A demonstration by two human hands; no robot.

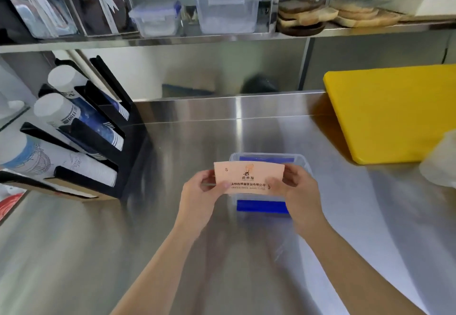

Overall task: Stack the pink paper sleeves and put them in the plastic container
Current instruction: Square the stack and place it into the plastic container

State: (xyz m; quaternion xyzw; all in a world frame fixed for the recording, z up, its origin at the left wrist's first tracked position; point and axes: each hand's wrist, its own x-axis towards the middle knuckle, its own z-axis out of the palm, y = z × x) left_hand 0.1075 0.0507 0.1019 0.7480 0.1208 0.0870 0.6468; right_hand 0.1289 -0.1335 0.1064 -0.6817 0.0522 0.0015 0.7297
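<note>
A flat stack of pink paper sleeves with printed text is held level between both hands, just above a clear plastic container with blue clips that stands on the steel counter. My left hand pinches the stack's left end. Its right end is gripped by my right hand. The sleeves and hands hide most of the container's inside. The picture is a little blurred.
A black rack of paper cups stands at the left. A yellow cutting board lies at the right, with a crumpled clear plastic bag beside it. The shelf above holds lidded containers and wooden plates.
</note>
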